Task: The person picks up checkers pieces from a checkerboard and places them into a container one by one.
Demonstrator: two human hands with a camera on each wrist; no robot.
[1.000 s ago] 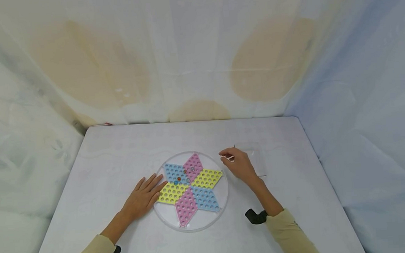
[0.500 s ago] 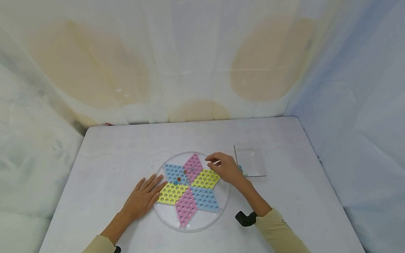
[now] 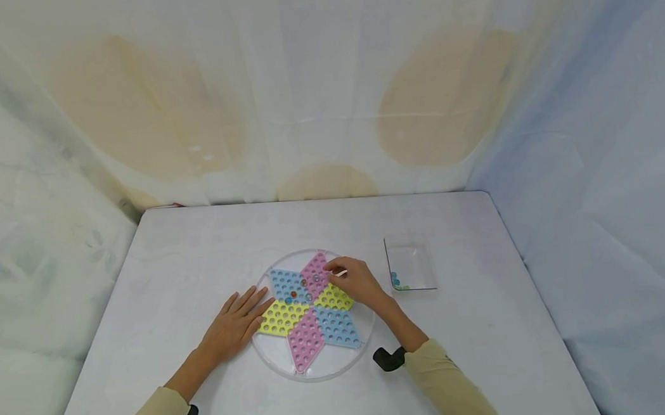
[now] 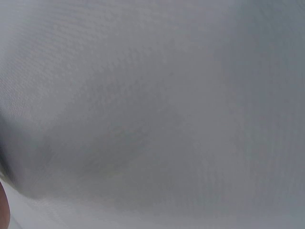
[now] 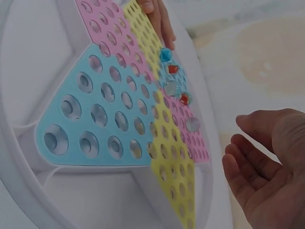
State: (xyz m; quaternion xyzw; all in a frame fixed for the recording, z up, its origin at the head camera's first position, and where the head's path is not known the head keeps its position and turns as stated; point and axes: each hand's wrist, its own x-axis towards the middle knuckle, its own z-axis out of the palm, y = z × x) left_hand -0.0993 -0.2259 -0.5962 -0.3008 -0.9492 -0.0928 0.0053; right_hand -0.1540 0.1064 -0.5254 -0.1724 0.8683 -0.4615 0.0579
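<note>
A round, clear-rimmed Chinese checkers board point(image 3: 305, 341) carries a six-pointed star in pink, yellow and blue. Several marbles sit in its far holes, among them a blue marble point(image 5: 166, 54), a red-and-clear marble point(image 5: 185, 98) and a clear marble point(image 5: 192, 124). My left hand point(image 3: 231, 328) lies flat with fingers spread, its fingertips over the board's left rim. Above the upper right of the star is my right hand point(image 3: 355, 281), fingers bent. The right wrist view shows a gap between thumb and fingertips, with no marble visible there.
Right of the board stands a clear square box point(image 3: 416, 261) with blue and green marbles in its near left corner. Patterned cloth curtains point(image 3: 303, 108) surround the white table point(image 3: 478, 351). The left wrist view shows mostly blurred pale cloth.
My right hand has moved left from beside the clear box to over the star, uncovering the marbles in the box. The left hand has stayed in place.
</note>
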